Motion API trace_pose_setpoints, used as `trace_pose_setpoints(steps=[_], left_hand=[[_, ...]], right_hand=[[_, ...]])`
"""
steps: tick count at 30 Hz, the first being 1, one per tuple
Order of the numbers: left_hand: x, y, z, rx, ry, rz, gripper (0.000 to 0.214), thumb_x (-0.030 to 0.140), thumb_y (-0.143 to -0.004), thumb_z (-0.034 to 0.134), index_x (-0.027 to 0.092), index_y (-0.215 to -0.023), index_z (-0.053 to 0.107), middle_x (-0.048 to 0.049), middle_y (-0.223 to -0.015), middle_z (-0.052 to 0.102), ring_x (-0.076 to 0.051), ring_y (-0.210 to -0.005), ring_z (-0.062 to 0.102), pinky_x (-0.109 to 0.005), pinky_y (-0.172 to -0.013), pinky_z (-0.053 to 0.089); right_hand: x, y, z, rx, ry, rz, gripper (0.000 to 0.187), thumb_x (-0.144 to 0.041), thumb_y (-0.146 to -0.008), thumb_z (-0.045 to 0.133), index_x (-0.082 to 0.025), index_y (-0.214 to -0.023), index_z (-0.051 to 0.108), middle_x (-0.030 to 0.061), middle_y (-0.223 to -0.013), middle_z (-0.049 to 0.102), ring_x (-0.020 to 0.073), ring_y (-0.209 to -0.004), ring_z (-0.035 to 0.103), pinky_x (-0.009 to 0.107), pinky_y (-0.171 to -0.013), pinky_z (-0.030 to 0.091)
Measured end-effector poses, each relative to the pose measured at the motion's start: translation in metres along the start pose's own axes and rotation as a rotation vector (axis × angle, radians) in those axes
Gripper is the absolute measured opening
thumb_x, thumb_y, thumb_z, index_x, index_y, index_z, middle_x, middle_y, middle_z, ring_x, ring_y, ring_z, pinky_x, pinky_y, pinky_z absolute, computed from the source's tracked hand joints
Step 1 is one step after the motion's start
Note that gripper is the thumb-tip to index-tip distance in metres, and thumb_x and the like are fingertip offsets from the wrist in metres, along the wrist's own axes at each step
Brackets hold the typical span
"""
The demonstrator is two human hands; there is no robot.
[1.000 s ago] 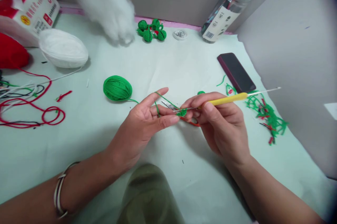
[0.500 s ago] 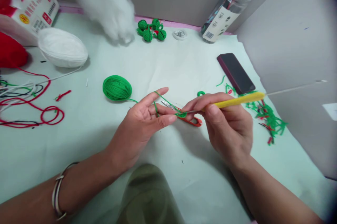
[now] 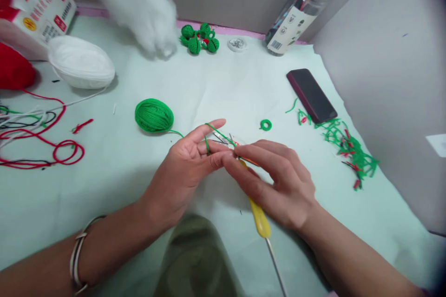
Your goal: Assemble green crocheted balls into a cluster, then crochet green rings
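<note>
My left hand is closed at thumb and fingertips on a small green crochet piece, now almost wholly hidden by fingers. A strand of green yarn runs over its raised index finger and on to a green yarn ball at the left. My right hand meets the left at the fingertips. It grips a yellow-handled crochet hook, whose handle slants down toward me with a thin metal shaft sticking out of its lower end. The hook's working tip is hidden. Orange-handled scissors lie beneath the hands, partly covered.
A green crochet ring, a phone and yarn scraps lie to the right. At the back stand white stuffing, green crocheted pieces and a clear pen jar. White yarn and red yarn sit left.
My right hand has turned, swinging the crochet hook's handle from pointing right to pointing down toward me. Its fingers have closed in on the left fingertips. The green ring is now uncovered.
</note>
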State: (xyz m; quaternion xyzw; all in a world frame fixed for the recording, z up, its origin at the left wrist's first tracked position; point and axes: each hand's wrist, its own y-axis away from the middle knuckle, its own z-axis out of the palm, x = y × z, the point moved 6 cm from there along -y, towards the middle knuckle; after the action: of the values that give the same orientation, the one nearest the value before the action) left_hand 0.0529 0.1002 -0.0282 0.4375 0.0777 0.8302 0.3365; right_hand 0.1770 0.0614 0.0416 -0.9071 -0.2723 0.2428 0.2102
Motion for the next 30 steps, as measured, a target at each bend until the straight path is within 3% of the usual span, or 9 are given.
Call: trace_pose_setpoints(steps=[5,12,16,19,24,30], left_hand=[[-0.005,-0.001,0.002,-0.085,0.046,-0.125,0.061,0.027,-0.079,0.079,0.021,-0.135,0.056,-0.0014,-0.089,0.07,-0.014,-0.083,0.064,-0.026,-0.081,0.045],[0.01,-0.003,-0.009,0.054,-0.139,-0.012,0.051,0.029,-0.079,0.077,0.024,-0.128,0.064,0.0022,-0.077,0.065,-0.012,-0.073,0.057,-0.025,-0.072,0.043],[0.009,-0.001,-0.004,0.044,-0.115,0.072,0.055,0.021,-0.076,0.079,0.025,-0.128,0.064,0.002,-0.079,0.066,-0.014,-0.077,0.06,-0.026,-0.076,0.044],[0.006,0.001,0.0,0.016,-0.106,0.091,0.053,0.02,-0.075,0.08,0.025,-0.126,0.066,0.0019,-0.079,0.066,-0.015,-0.08,0.062,-0.028,-0.081,0.045],[0.003,0.001,0.0,0.02,-0.09,0.057,0.05,0.024,-0.077,0.08,0.024,-0.125,0.067,-0.0003,-0.087,0.071,-0.017,-0.085,0.065,-0.03,-0.085,0.046],[-0.002,0.001,0.001,-0.026,-0.043,-0.037,0.053,0.028,-0.078,0.079,0.023,-0.129,0.063,-0.0017,-0.092,0.073,-0.016,-0.087,0.066,-0.03,-0.087,0.046]], right_hand=[[0.009,-0.002,-0.006,0.104,-0.161,0.078,0.031,-0.011,-0.087,0.066,-0.033,-0.108,0.073,0.0042,-0.106,0.073,0.0215,-0.093,0.069,0.035,-0.075,0.06],[0.039,0.002,-0.007,0.257,-0.598,0.391,0.02,-0.029,-0.097,0.056,-0.021,-0.094,0.074,0.0063,-0.086,0.072,0.0202,-0.078,0.068,0.036,-0.068,0.057],[0.041,0.0,0.005,0.226,-0.745,0.45,0.017,-0.03,-0.095,0.059,-0.023,-0.092,0.074,0.0048,-0.087,0.072,0.0198,-0.083,0.068,0.036,-0.072,0.058],[0.034,-0.001,0.008,0.185,-0.686,0.417,0.013,-0.022,-0.093,0.062,-0.025,-0.095,0.075,0.0043,-0.093,0.074,0.0212,-0.092,0.069,0.039,-0.08,0.058],[0.019,0.0,0.005,0.134,-0.439,0.313,0.019,-0.02,-0.094,0.06,-0.027,-0.104,0.075,0.005,-0.097,0.074,0.0202,-0.088,0.07,0.036,-0.074,0.06],[0.009,0.002,0.003,0.045,-0.237,0.171,0.03,-0.015,-0.089,0.066,-0.034,-0.111,0.074,0.0033,-0.109,0.073,0.0219,-0.1,0.069,0.037,-0.083,0.06]])
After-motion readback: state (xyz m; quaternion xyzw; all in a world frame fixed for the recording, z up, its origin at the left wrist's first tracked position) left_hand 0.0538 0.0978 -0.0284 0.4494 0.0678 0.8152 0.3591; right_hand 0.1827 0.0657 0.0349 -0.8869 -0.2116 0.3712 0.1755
